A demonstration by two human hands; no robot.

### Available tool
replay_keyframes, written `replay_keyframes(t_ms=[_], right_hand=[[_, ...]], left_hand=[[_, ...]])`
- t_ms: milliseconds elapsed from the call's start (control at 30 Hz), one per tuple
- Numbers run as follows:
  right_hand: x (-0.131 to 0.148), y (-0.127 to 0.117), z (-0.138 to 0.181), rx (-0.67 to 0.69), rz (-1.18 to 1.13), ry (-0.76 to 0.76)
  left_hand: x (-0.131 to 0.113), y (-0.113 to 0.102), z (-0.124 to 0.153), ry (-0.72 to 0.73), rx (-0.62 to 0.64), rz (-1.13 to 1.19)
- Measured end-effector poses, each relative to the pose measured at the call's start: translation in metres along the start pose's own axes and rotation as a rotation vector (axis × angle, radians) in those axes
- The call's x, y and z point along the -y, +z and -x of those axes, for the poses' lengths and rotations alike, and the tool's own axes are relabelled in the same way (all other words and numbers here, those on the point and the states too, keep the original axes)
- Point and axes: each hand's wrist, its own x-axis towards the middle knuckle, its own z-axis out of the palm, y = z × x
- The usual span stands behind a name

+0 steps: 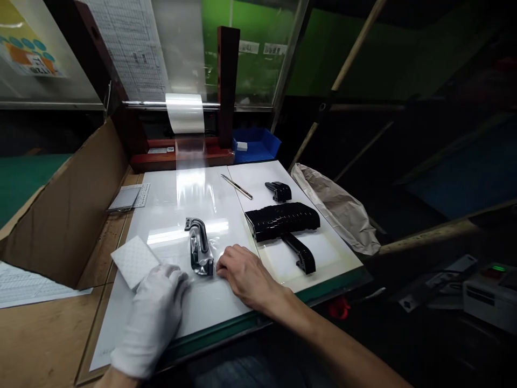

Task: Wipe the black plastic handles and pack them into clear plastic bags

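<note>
Two curved black plastic handles [197,242] lie on the white work surface, partly covered by clear plastic film [217,245]. My right hand [246,275] is bare and closed, thumb and fingertips pinched at the film's right edge beside the lower handle. On the other side, my left hand [155,318] wears a white glove, with its fingers curled in left of the handles; what they hold, if anything, is hidden. A white textured pad [135,261] lies just beyond the gloved hand, partly behind it.
Above the table, a roll of clear film [184,114] hangs on a metal rod, its strip running down. Several glossy black parts [283,221] sit at right, with a craft knife [237,186] behind them. A cardboard box [68,210] borders the left; a blue bin [256,145] stands behind.
</note>
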Motion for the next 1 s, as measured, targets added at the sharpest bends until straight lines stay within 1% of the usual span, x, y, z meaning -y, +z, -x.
replay_keyframes(t_ms=[100, 167, 233, 267, 300, 333, 367, 433, 500, 533, 600, 667, 733, 800, 900, 933, 1000], right_hand=[[0.007, -0.007, 0.019, 0.066, -0.017, -0.077], [0.011, -0.014, 0.030, 0.144, -0.029, -0.144], [0.010, -0.026, 0.027, 0.225, -0.069, -0.189], [0.007, -0.035, 0.017, 0.241, -0.086, -0.182], [0.002, -0.045, 0.002, 0.229, -0.091, -0.149], [-0.005, -0.055, -0.018, 0.199, -0.087, -0.097], [-0.013, -0.066, -0.042, 0.134, -0.041, -0.030], [-0.036, -0.086, -0.092, 0.038, 0.043, 0.067], [-0.062, -0.098, -0.137, -0.018, 0.143, 0.176], [-0.076, -0.100, -0.155, -0.027, 0.191, 0.229], [-0.103, -0.097, -0.181, -0.021, 0.270, 0.323], [-0.124, -0.088, -0.195, 0.004, 0.309, 0.382], [-0.136, -0.080, -0.202, 0.035, 0.315, 0.418], [-0.139, -0.079, -0.205, 0.063, 0.302, 0.445], [-0.130, -0.094, -0.202, 0.048, 0.282, 0.461], [-0.125, -0.103, -0.198, 0.021, 0.275, 0.449], [-0.114, -0.120, -0.190, -0.039, 0.254, 0.380]], left_hand=[[0.004, -0.007, 0.030, 0.020, 0.041, 0.050], [0.005, -0.013, 0.047, 0.021, 0.084, 0.112], [0.006, -0.022, 0.050, 0.037, 0.066, 0.174], [0.005, -0.026, 0.045, 0.052, 0.039, 0.197], [0.004, -0.030, 0.035, 0.062, 0.013, 0.211], [0.002, -0.033, 0.022, 0.069, 0.006, 0.218], [0.001, -0.034, 0.007, 0.073, 0.024, 0.216], [-0.002, -0.033, -0.025, 0.090, 0.123, 0.185], [-0.002, -0.026, -0.049, 0.153, 0.226, 0.119], [-0.002, -0.022, -0.057, 0.189, 0.273, 0.085], [0.001, -0.011, -0.063, 0.232, 0.342, 0.040], [0.004, -0.003, -0.062, 0.237, 0.372, 0.033], [0.004, 0.001, -0.060, 0.227, 0.382, 0.033], [0.002, 0.002, -0.059, 0.214, 0.398, 0.034], [0.001, -0.005, -0.059, 0.195, 0.407, 0.077], [0.003, -0.009, -0.059, 0.176, 0.369, 0.104], [0.010, -0.023, -0.063, 0.098, 0.212, 0.166]])
